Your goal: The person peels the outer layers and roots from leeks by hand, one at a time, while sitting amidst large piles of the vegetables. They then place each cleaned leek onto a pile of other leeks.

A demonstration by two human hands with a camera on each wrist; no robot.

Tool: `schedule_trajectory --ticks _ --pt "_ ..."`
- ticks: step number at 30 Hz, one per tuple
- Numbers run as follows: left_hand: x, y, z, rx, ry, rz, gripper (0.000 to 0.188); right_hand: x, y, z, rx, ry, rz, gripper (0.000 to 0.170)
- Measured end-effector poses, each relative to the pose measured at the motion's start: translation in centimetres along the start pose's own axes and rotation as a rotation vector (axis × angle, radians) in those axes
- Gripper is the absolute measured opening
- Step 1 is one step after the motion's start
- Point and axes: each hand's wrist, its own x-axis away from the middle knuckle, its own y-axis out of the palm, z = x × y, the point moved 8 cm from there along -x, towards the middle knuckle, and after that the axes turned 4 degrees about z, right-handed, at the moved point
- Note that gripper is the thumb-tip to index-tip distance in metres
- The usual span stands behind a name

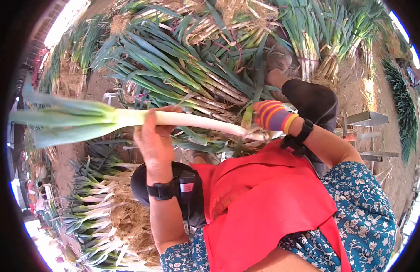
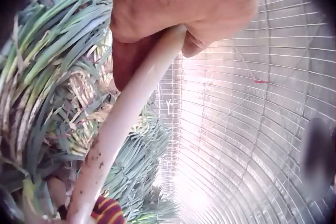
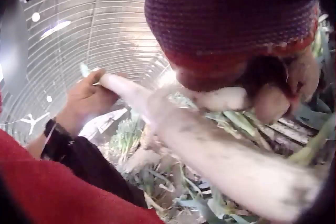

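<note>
A long leek (image 1: pixel 196 121) lies across the front of the body, its green leaves at the left and its root end at the right. The bare left hand (image 1: pixel 154 140) grips it where the white stalk meets the leaves; in the left wrist view the left hand (image 2: pixel 184 8) wraps round the stalk (image 2: pixel 118 124), which has specks of soil. The right hand (image 1: pixel 270 115), in a striped glove, is at the root end. In the right wrist view the gloved right hand (image 3: pixel 231 35) has bent fingers beside the stalk (image 3: pixel 210 155); what they pinch is unclear.
A pile of untrimmed leeks (image 1: pixel 173 68) lies ahead. Leeks with roots (image 1: pixel 128 217) are stacked at the lower left. Upright bundles (image 1: pixel 305 41) stand at the upper right, near a metal stand (image 1: pixel 368 119). A red apron (image 1: pixel 264 204) covers the lap.
</note>
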Motion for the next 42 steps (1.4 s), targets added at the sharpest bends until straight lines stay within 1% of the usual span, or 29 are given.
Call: schedule_trajectory --ticks 2,3,4,5,6,8,10,12,14,15,17,18,19,21,22,24,25,26,27,28,29,31,32,34,35,37,39,40,42 --pt "0.2 -2.6 3.2 -0.012 0.089 0.111 0.035 1.7 2.1 3.6 0.17 -0.056 0.05 0.017" --pt "0.3 -3.8 4.8 -0.019 0.124 0.145 0.035 3.3 5.2 6.3 0.406 -0.143 -0.04 0.017" --pt "0.5 -5.2 6.3 -0.029 0.16 0.179 0.035 4.4 6.5 8.4 0.571 -0.056 -0.346 0.018" --pt "0.6 -6.6 7.6 -0.029 0.193 0.185 0.033 5.5 7.7 11.8 0.444 0.049 -0.435 0.016" --pt "0.9 -7.5 8.8 -0.02 0.211 0.183 0.03 5.3 6.9 11.9 0.52 0.108 -0.586 0.016" --pt "1.6 -8.9 9.9 0.033 0.215 0.251 0.03 2.2 3.3 9.5 0.453 0.12 -0.262 0.026" --pt "2.0 -9.3 9.5 0.064 0.193 0.244 0.029 -1.1 -3.5 2.3 0.035 0.064 0.136 0.042" --pt "2.0 -9.2 8.6 0.102 0.176 0.236 0.028 -2.4 -7.3 -4.8 -0.414 -0.177 0.221 0.055" --pt "2.2 -8.9 7.8 0.147 0.172 0.23 0.028 -2.1 -10.1 -11.9 -0.364 -0.503 0.317 0.06" --pt "2.3 -8.8 7.4 0.171 0.153 0.232 0.027 -2.3 -9.8 -13.0 -0.365 -0.513 0.316 0.06" --pt "2.6 -8.4 7.4 0.172 0.176 0.227 0.027 -2.4 -7.2 -15.3 -0.492 -0.603 -0.001 0.061" --pt "2.7 -8.2 7.4 0.174 0.189 0.214 0.027 -2.3 -8.1 -16.0 -0.495 -0.61 -0.007 0.061" --pt "2.7 -8.4 7.3 0.209 0.178 0.223 0.026 -2.2 -7.1 -15.8 -0.831 -0.358 -0.366 0.06" --pt "2.6 -8.7 7.6 0.222 0.192 0.213 0.025 -0.9 -3.9 -16.5 -1.258 -0.163 -0.787 0.049" --pt "2.6 -8.9 8.0 0.237 0.212 0.194 0.025 -0.6 -3.3 -16.4 -1.263 -0.163 -0.794 0.049" --pt "2.0 -11.1 7.8 0.261 0.195 0.195 0.026 0.4 -2.1 -15.7 -1.534 0.026 -0.923 0.038" --pt "1.7 -11.8 7.3 0.275 0.167 0.169 0.027 -0.3 -0.6 -14.3 -1.482 -0.045 -0.832 0.034" --pt "1.5 -12.3 6.6 0.29 0.139 0.142 0.028 -0.2 0.7 -12.8 -1.478 -0.047 -0.841 0.034" --pt "1.5 -13.3 5.4 0.27 0.112 0.245 0.034 -0.7 1.7 -9.9 -1.32 -0.005 -0.693 0.035" --pt "1.9 -13.1 5.2 0.273 0.109 0.252 0.034 -0.7 1.8 -7.1 -1.157 -0.106 -0.542 0.032" --pt "2.5 -13.6 5.0 0.262 0.109 0.345 0.034 -0.7 1.9 -4.3 -0.978 -0.178 -0.387 0.029" --pt "3.9 -16.0 4.6 0.213 0.155 0.524 0.032 1.4 5.7 3.4 -0.265 -0.292 -0.404 0.024" --pt "4.0 -17.1 4.4 0.341 0.118 0.499 0.028 2.8 8.5 8.9 0.26 -0.192 -0.549 0.027" --pt "4.3 -18.4 4.0 0.361 0.112 0.536 0.027 5.0 6.8 14.0 0.36 0.16 -0.652 0.038" --pt "4.4 -18.2 4.0 0.354 0.105 0.539 0.027 4.7 6.5 13.3 0.353 0.162 -0.66 0.038" --pt "4.1 -16.7 4.8 0.296 0.188 0.51 0.026 0.9 1.2 8.3 0.325 -0.053 -0.097 0.041" --pt "3.6 -15.6 4.6 0.331 0.191 0.511 0.025 -1.4 -5.6 -0.3 0.051 -0.125 0.303 0.031" --pt "3.4 -15.3 4.6 0.36 0.197 0.527 0.025 -1.6 -7.6 -4.0 -0.18 -0.295 0.41 0.042" --pt "3.2 -14.7 4.3 0.353 0.187 0.514 0.025 -1.2 -10.2 -12.2 -0.308 -0.508 0.308 0.044"
